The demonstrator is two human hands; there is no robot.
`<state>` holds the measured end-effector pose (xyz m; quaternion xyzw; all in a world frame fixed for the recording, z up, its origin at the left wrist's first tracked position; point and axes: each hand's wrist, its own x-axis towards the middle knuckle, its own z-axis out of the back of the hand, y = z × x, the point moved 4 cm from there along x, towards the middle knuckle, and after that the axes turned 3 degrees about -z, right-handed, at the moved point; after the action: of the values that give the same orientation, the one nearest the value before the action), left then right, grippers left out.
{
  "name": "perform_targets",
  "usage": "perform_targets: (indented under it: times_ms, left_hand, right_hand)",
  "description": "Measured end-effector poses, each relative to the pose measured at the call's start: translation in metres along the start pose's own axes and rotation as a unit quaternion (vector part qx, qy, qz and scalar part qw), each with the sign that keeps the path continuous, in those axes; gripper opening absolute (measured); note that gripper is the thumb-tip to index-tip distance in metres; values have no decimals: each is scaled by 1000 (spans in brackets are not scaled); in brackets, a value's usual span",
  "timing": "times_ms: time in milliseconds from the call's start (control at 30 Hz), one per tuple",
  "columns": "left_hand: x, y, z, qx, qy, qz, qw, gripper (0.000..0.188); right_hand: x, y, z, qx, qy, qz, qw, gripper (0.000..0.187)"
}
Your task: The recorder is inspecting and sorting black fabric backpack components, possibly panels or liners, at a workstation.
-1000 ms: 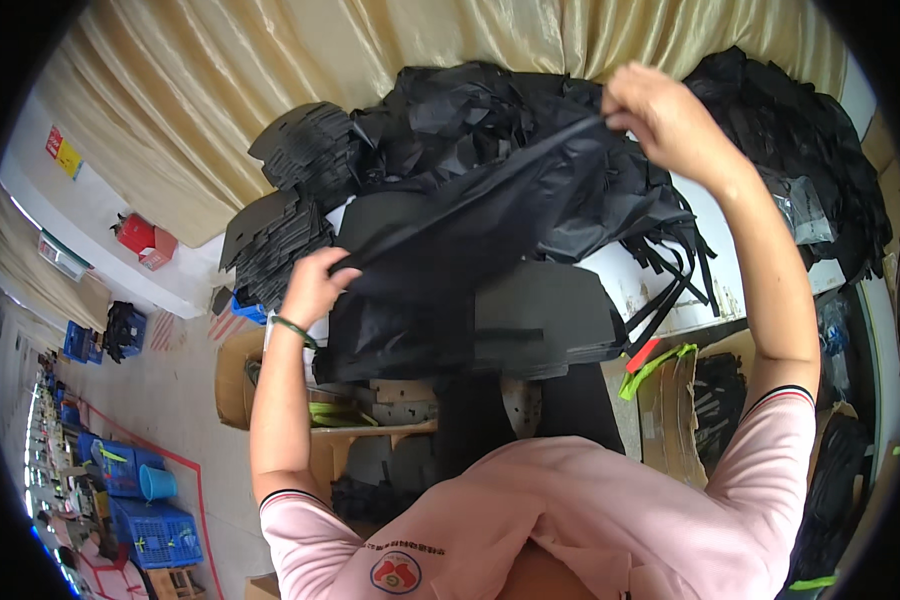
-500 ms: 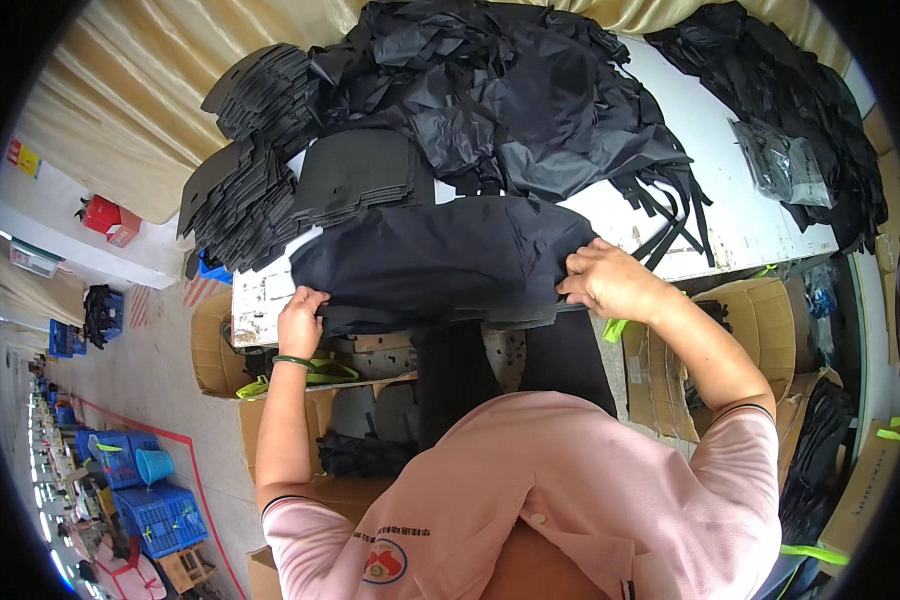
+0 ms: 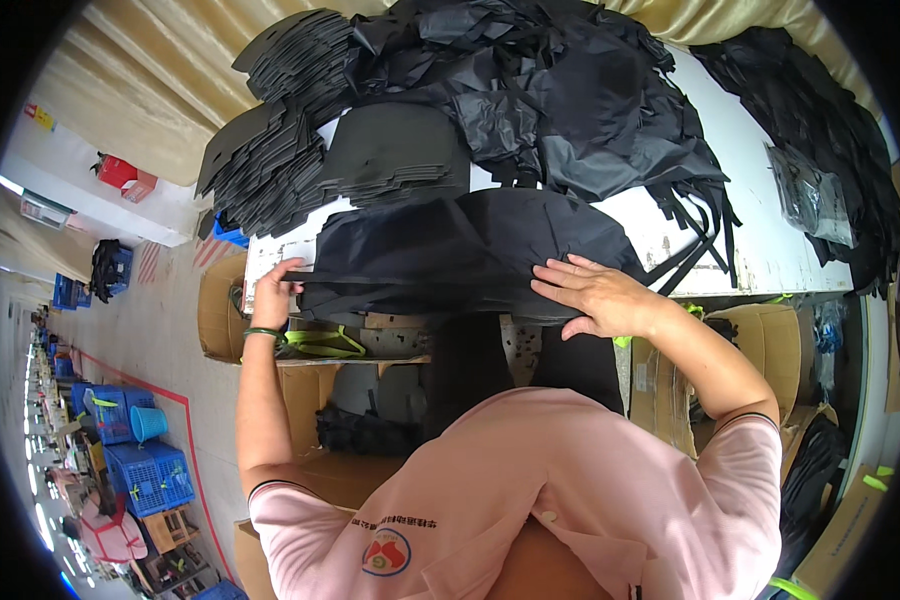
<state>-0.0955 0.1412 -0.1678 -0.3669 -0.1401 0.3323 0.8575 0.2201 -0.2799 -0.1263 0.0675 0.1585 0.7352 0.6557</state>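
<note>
A long black fabric piece (image 3: pixel 450 240) lies along the front edge of the white table, with a folded strip running across its near side. At its left end, my left hand (image 3: pixel 273 292) pinches the strip's edge between bent fingers. My right hand (image 3: pixel 595 297) rests flat on the right part of the same piece, fingers stretched out and slightly apart. Just behind the fabric sits a neat stack of dark grey panels (image 3: pixel 395 150). More such panels lie in fanned piles (image 3: pixel 260 155) to the left.
A large heap of black fabric parts (image 3: pixel 610 110) with hanging straps covers the table's back. At right are a clear plastic bag (image 3: pixel 810 195) and more black fabric (image 3: pixel 800 110). Cardboard boxes (image 3: pixel 765 350) stand under the table (image 3: pixel 670 235). Blue crates (image 3: pixel 150 480) stand on the floor at left.
My left hand has moved outward to the left end of the fabric. My right hand has gone from gripping the edge to lying flat on it. The near edge is now folded over.
</note>
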Motion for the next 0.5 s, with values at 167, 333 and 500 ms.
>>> perform_targets:
  times_ms: [167,333,500]
  left_hand:
    - [2,-14,13,227,-45,-34,972,46]
    - [15,-59,18,204,-221,-169,938,63]
    - [12,-168,7,165,-201,-318,912,81]
  right_hand:
    - [2,0,-3,-9,24,-6,1000,78]
    - [5,-3,8,30,59,2,998,78]
    - [65,5,71,174,-87,8,981,65]
